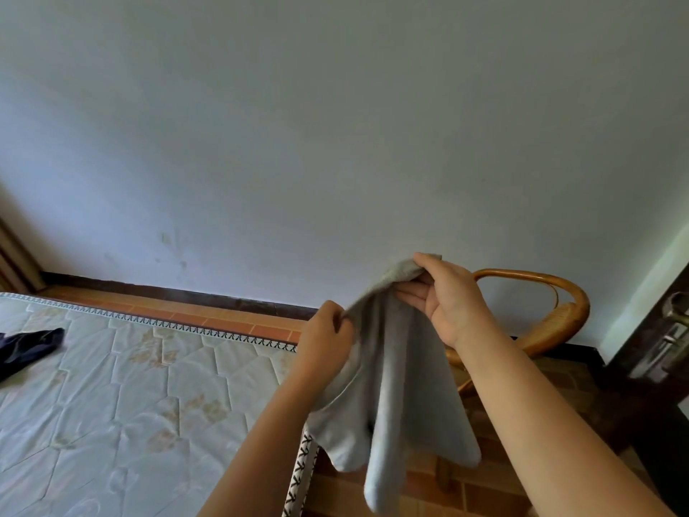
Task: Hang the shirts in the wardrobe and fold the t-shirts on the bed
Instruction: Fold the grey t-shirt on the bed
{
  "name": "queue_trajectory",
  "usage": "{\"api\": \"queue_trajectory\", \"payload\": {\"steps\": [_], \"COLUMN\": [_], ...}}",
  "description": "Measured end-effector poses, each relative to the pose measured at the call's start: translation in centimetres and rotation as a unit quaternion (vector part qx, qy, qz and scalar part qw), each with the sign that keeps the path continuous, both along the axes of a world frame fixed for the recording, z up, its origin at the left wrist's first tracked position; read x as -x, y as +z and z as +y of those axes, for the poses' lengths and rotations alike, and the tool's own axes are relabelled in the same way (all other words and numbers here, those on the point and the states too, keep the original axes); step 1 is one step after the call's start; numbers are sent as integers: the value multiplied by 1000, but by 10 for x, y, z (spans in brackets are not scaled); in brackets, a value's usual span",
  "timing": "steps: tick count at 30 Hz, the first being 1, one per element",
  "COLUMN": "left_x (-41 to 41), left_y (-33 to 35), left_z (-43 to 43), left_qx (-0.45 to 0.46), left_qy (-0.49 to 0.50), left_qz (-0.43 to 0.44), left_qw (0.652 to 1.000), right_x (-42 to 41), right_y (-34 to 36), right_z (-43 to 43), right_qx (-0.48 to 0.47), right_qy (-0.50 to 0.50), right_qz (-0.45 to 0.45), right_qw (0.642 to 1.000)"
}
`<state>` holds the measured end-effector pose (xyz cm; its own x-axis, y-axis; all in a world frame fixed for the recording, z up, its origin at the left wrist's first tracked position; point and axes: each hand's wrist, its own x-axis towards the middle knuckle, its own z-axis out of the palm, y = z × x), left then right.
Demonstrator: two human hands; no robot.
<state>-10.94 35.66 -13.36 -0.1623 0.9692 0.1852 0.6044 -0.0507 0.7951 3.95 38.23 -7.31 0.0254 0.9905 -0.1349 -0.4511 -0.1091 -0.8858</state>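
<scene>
Above the right edge of the bed (pixel 130 404) I hold a grey t-shirt (pixel 391 386) in the air, not yet laid down. Left hand (pixel 328 339) pinches the fabric near its top. Right hand (pixel 445 296) grips the bunched top part w/ curled fingers. The rest hangs loose in front of the rattan chair (pixel 579 307). Progress, as I judge: early, no folded item visible on the bed. One dark garment (pixel 28 348) lies crumpled at far left, prob. still to do. Wardrobe is not in view, so its contents I cannot tell.
</scene>
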Motion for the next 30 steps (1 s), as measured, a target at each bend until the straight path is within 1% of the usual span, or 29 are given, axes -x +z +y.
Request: {"api": "queue_trajectory", "payload": {"steps": [1,2,4,6,7,9,11,12,14,18,21,26,28,30], "left_x": [2,3,1,-4,-8,-16,-22,-23,-22,-15,-6,2,3,4], "left_y": [4,8,13,14,15,17,19,20,19,13,6,-2,-5,-11], "left_z": [1,2,2,0,-1,-5,-8,-9,-9,-10,-8,-12,-14,-16], "left_qx": [-5,-9,-21,-27,-22,-10,1,6,17,73,82,79,72,82], "left_qy": [-2,-8,-40,-88,-113,-156,-181,-183,-180,-173,-169,-160,-157,-163], "left_qz": [-24,-46,-76,-75,-73,-90,-117,-122,-140,-243,-242,-216,-221,-208], "left_qw": [1000,999,996,993,991,984,977,975,973,952,952,960,960,961], "right_x": [-3,-6,-8,-5,-4,1,6,7,6,-1,-3,1,1,0], "right_y": [0,-1,-3,-5,-5,-6,-7,-7,-9,-18,-27,-31,-32,-30], "right_z": [0,0,-4,-11,-14,-21,-25,-26,-26,-21,-21,-21,-23,-25], "right_qx": [-1,-3,-23,-82,-122,-180,-197,-196,-185,-153,-139,-147,-157,-178], "right_qy": [-4,-2,10,30,54,141,216,234,242,272,296,280,247,212], "right_qz": [-13,-44,-156,-263,-311,-402,-477,-496,-507,-519,-538,-569,-577,-573], "right_qw": [1000,999,988,961,941,887,829,813,806,796,777,759,763,771]}}
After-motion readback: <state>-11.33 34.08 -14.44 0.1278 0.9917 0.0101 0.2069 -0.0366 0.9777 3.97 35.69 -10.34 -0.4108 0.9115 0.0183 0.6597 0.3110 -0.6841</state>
